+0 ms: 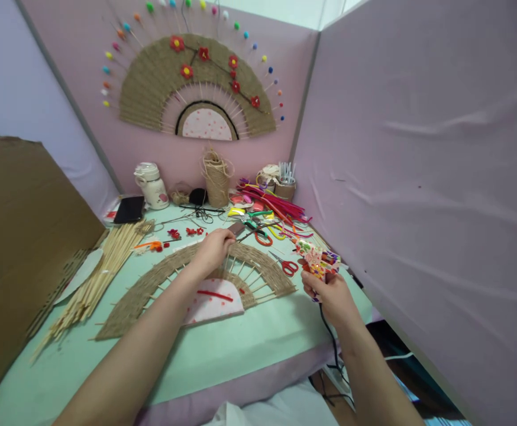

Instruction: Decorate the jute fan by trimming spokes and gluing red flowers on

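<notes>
My right hand (329, 293) grips a hot glue gun (314, 257) wrapped in flower-patterned covering, its black cord hanging below. Stretched over the fan, my left hand (216, 245) has its fingers closed on a thin dark twig (258, 231) that points to the right. Under my left forearm lies a half-round fan (129, 299) of woven twine on wooden sticks. A red strip (215, 294) rests on its pink dotted centre (232, 305). Red-handled scissors (288, 268) lie between the fan and the glue gun. Small red flower pieces (174, 234) sit behind the fan.
A bundle of thin sticks (94, 278) lies left beside a cardboard sheet (28, 225). At the back stand a white bottle (152, 186), a twine spool (217, 180) and pipe cleaners (280, 201). A finished fan (147, 83) with red flowers hangs on the wall.
</notes>
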The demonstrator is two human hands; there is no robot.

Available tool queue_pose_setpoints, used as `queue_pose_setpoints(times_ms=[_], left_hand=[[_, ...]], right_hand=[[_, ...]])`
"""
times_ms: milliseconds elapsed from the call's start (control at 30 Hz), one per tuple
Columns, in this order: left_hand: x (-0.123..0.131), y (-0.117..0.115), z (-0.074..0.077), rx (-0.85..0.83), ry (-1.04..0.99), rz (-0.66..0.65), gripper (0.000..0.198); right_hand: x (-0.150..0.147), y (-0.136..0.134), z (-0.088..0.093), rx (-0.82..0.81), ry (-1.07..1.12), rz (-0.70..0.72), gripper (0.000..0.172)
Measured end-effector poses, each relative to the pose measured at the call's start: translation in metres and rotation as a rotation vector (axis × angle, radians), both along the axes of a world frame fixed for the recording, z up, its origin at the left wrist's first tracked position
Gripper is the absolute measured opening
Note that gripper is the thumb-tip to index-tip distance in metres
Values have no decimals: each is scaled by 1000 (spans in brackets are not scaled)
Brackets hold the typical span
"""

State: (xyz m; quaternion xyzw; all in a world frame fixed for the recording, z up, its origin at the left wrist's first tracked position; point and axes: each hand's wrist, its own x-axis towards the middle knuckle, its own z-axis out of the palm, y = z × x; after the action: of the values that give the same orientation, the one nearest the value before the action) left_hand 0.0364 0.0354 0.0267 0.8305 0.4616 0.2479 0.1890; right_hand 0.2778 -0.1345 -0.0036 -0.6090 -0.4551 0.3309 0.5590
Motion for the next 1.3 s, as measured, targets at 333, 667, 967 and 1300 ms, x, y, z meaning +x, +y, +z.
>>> queue_pose_setpoints(times_ms=[333, 667, 967, 1300], left_hand=[[1, -31, 26, -622, -279, -233, 36], [4, -29, 23, -583, -236, -286, 32], [5, -30, 19, -599, -251, -260, 35], [5, -27, 14, -611, -279, -268, 35]], right_hand=[[-23, 18, 18, 237, -245, -208, 37], [-25, 25, 19, 233, -322, -222, 34], [-28, 29, 19, 219, -364, -241, 32], [-30, 29, 22, 229, -303, -244, 30]])
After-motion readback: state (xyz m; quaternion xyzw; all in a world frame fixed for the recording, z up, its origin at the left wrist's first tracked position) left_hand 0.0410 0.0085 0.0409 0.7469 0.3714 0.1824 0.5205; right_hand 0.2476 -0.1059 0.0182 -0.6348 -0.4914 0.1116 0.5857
